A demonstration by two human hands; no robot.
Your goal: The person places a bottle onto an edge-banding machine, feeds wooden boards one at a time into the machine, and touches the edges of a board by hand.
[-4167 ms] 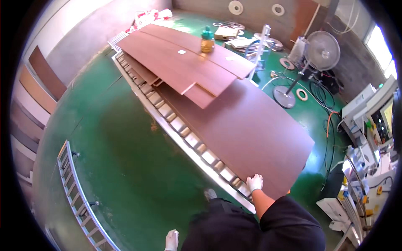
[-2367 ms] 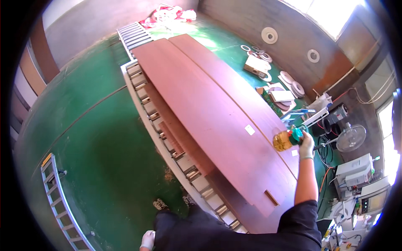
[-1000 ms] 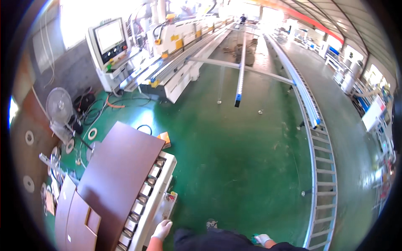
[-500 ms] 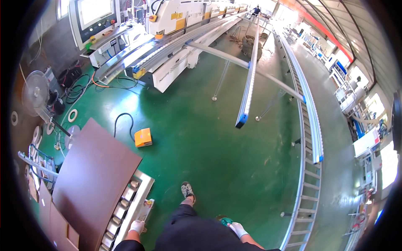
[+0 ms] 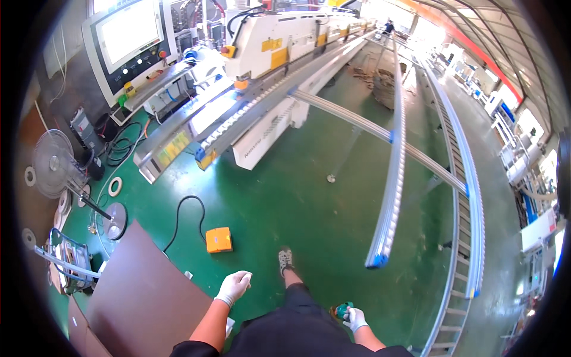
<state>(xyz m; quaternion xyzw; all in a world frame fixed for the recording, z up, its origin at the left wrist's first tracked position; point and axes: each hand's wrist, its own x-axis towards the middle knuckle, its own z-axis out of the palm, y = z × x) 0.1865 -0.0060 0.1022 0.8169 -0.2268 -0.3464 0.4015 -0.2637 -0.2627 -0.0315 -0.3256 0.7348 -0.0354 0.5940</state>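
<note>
My left hand (image 5: pixel 234 288), in a white glove, is raised over the floor beside the large brown panel (image 5: pixel 146 285). Its fingers are curled together and nothing shows in them. Low at my right side, my right hand (image 5: pixel 356 320), also gloved in white, is closed on a green hand-held tool (image 5: pixel 343 310) with a brownish edge. The tool's exact kind is too small to make out.
An orange foot pedal (image 5: pixel 219 240) with a black cable lies ahead on the green floor. Beyond stands a long white machine (image 5: pixel 267 44) with a control screen (image 5: pixel 129 33). Rails (image 5: pixel 389 208) and a roller track (image 5: pixel 458 268) run along the right; a fan (image 5: pixel 53 160) stands left.
My left hand has come up and forward, away from the roller stand beside the brown panel. My view has moved closer to the machine. The green tool stays in my right hand.
</note>
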